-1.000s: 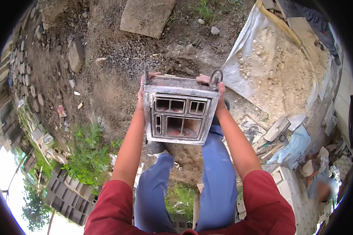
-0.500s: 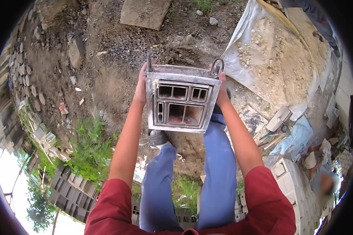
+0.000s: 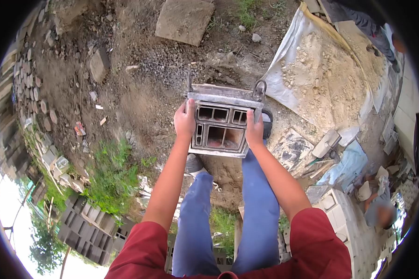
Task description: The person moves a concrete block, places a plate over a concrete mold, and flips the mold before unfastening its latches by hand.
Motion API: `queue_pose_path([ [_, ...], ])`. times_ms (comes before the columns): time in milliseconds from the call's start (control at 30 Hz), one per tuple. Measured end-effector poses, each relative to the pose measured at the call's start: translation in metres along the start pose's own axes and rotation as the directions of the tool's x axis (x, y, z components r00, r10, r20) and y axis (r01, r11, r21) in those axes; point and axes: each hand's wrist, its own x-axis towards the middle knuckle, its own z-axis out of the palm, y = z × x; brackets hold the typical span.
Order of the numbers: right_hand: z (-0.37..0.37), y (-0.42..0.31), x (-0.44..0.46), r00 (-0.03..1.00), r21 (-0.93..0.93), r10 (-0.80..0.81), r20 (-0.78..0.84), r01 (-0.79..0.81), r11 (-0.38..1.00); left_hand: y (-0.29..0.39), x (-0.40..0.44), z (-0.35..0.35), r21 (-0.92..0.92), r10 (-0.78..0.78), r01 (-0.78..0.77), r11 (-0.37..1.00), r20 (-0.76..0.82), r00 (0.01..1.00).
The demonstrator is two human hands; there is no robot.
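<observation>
A box-shaped metal mold (image 3: 221, 100) with rectangular openings and a metal loop at each upper corner is held up in front of my legs. My left hand (image 3: 185, 119) grips its left side, the thumb on the front edge. On the right side my right hand (image 3: 254, 128) holds it, with the thumb over the front frame. Most of the other fingers are hidden behind the mold. Through the lower opening a reddish-brown inside surface shows.
Sandy material lies on a white sheet (image 3: 277, 83) at upper right. A flat slab (image 3: 184, 21) rests on soil at the top. Stacked blocks (image 3: 86, 230) stand lower left. One person (image 3: 379, 211) is at lower right; another's leg (image 3: 370, 25) shows at upper right.
Both hands have shifted from the mold's upper rear corners down to its sides, thumbs now in front. The mold has moved slightly right in view.
</observation>
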Motion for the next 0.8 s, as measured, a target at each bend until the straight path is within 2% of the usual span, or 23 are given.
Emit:
queue_pose_path([
  [33, -0.003, 0.004, -0.005, 1.000, -0.014, 0.013, 0.012, -0.012, 1.000, 0.001, -0.006, -0.002, -0.001, -0.022, 0.022, 1.000, 0.003, 1.000],
  [100, -0.005, 0.002, 0.000, 0.998, 0.008, 0.037, 0.049, -0.038, 0.999, 0.000, -0.002, 0.002, -0.024, 0.094, -0.096, 0.995, -0.073, 0.993],
  [167, -0.004, 0.008, 0.003, 0.996, 0.010, 0.052, 0.067, -0.052, 0.999, 0.000, 0.000, 0.002, -0.041, 0.074, -0.076, 0.996, -0.058, 0.996],
  [233, -0.003, 0.005, 0.000, 1.000, -0.010, 0.026, 0.016, -0.026, 1.000, 0.004, -0.003, 0.000, -0.033, 0.054, -0.055, 0.998, -0.033, 0.998],
  [300, -0.003, 0.001, -0.001, 0.998, -0.018, 0.056, 0.017, -0.056, 0.998, 0.003, -0.007, 0.001, -0.030, 0.064, -0.066, 0.997, -0.053, 0.997],
  [367, -0.002, -0.001, 0.001, 1.000, 0.003, 0.009, 0.008, -0.009, 1.000, 0.009, -0.010, -0.001, -0.016, 0.027, -0.029, 0.999, -0.079, 0.997],
  [400, -0.005, -0.006, 0.001, 0.995, -0.020, 0.092, 0.044, -0.091, 0.996, 0.006, -0.009, -0.002, -0.016, 0.025, -0.025, 1.000, -0.040, 0.999],
  [433, -0.007, -0.010, 0.001, 0.995, -0.019, 0.083, 0.048, -0.082, 0.996, 0.003, -0.008, -0.002, -0.021, 0.027, -0.028, 0.999, -0.048, 0.998],
  [467, -0.006, -0.015, 0.000, 0.991, -0.226, -0.082, -0.106, 0.056, 0.972, -0.001, -0.009, -0.003, -0.044, 0.059, -0.065, 0.997, -0.116, 0.991],
  [500, -0.006, -0.017, -0.003, 0.938, -0.441, -0.269, -0.217, 0.152, 0.885, -0.007, -0.011, -0.004, -0.064, 0.085, -0.099, 0.993, -0.184, 0.979],
  [533, -0.009, -0.019, -0.006, 0.940, -0.444, -0.269, -0.208, 0.154, 0.883, -0.016, -0.013, -0.006, -0.104, 0.096, -0.115, 0.988, -0.167, 0.981],
  [600, -0.014, -0.055, -0.009, 0.850, -0.670, -0.508, 0.140, 0.459, 0.583, -0.030, -0.018, -0.004, -0.165, 0.072, -0.103, 0.981, -0.185, 0.980],
  [633, -0.009, -0.064, -0.008, 0.846, -0.672, -0.513, 0.145, 0.465, 0.577, -0.035, -0.018, -0.002, -0.223, 0.054, -0.099, 0.970, -0.201, 0.978],
  [700, 0.006, -0.075, -0.003, 0.757, -0.686, -0.528, 0.384, 0.617, 0.386, -0.035, -0.023, 0.001, -0.185, 0.060, -0.104, 0.977, -0.231, 0.971],
  [767, 0.017, -0.074, -0.001, 0.744, -0.692, -0.510, 0.431, 0.636, 0.343, -0.035, -0.028, 0.007, -0.141, 0.062, -0.103, 0.985, -0.267, 0.962],
  [800, 0.022, -0.074, -0.003, 0.755, -0.744, -0.494, 0.431, 0.607, 0.279, -0.030, -0.030, 0.008, -0.121, 0.020, -0.054, 0.991, -0.262, 0.965],
])
